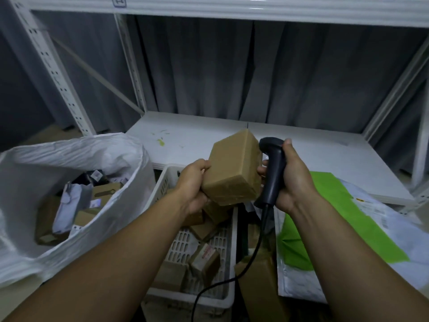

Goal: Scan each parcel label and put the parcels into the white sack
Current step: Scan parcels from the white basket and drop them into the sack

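Brown rectangular cardboard parcel (233, 169), its faces sealed under smooth tape with a dull sheen; dark grey moulded-plastic handheld scanner (272, 173), matt, trailing a smooth black rubbery cable (264, 219). White sack (69, 149) of thin crinkled plastic weave, faintly glossy along the folds; white perforated hard-plastic crate (183, 245), matt. White painted metal shelving (209, 135), smooth and satin, backed by a grey pleated cloth curtain (255, 70), matt; green-and-white plastic mailer bag (325, 205), smooth and slightly shiny.
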